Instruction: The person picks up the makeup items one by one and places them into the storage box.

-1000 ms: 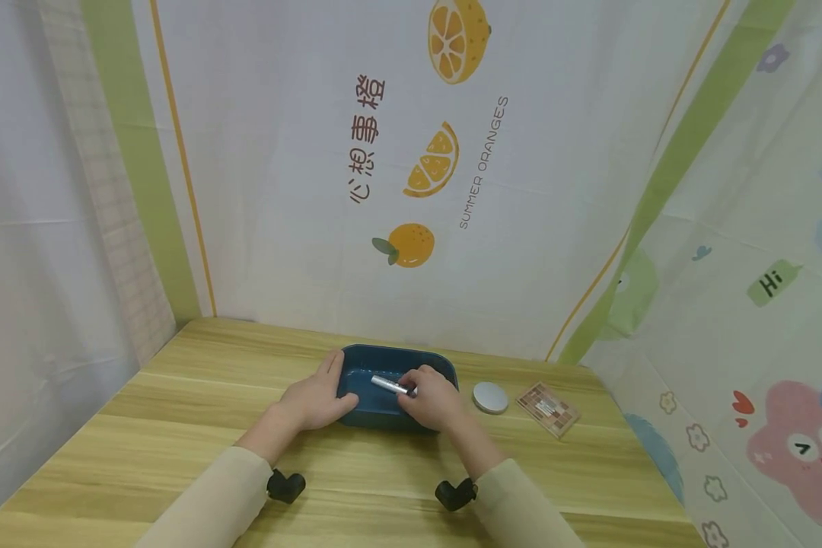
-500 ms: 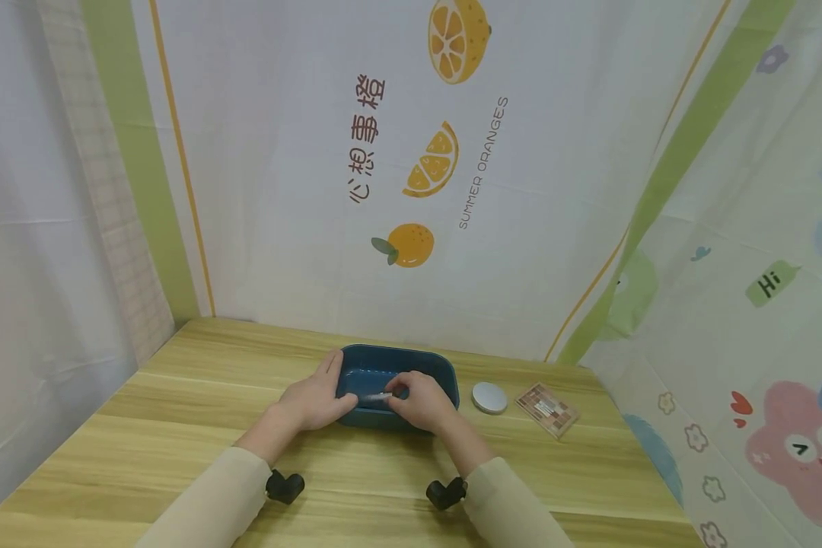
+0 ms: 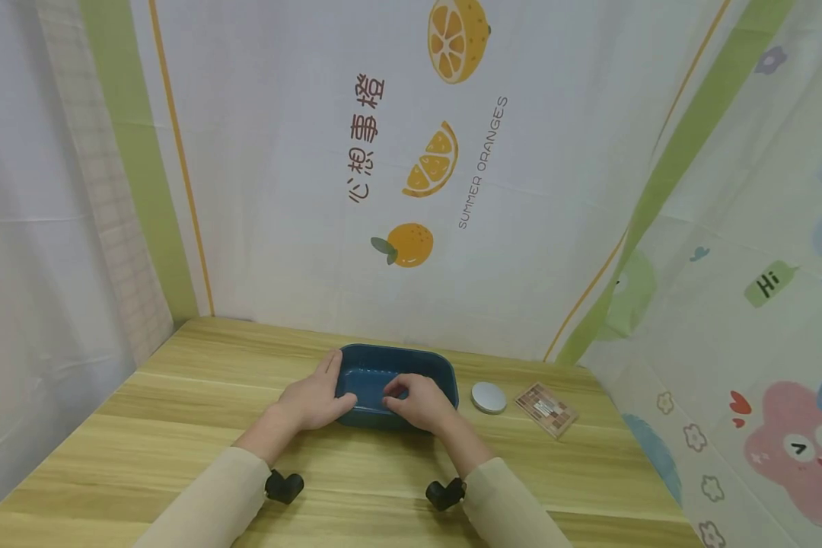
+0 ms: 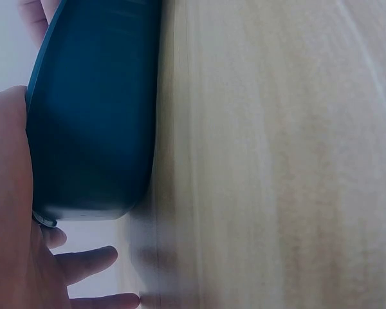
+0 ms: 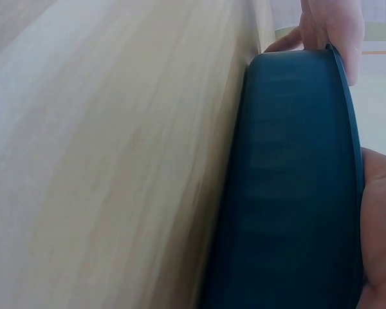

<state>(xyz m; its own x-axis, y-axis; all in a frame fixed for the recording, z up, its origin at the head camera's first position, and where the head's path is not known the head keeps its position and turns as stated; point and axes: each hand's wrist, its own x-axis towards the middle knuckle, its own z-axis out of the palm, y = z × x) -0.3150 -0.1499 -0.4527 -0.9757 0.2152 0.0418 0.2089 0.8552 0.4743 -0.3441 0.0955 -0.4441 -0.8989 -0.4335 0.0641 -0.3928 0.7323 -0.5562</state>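
Note:
A dark blue, open-topped plastic bin with rounded corners stands on the wooden table. My left hand holds its left end, the thumb over the near rim and the fingers along the outside. In the left wrist view some of those fingers reach past the bin's end wall. Over the bin's right half is my right hand, thumb and index finger loosely bent with a gap between them and nothing seen in it. The palm lies against the rim in the right wrist view. The near wall hides part of the bin's floor.
Right of the bin lies a round silver-white disc-shaped case, and beyond it a flat makeup palette with brownish squares. A printed white curtain hangs at the table's back edge. The wood table top spreads left and in front.
My right hand has moved left and let go of a slim silver tube with a dark end, a blur below the fingers half a second ago and out of sight now. The left hand stays.

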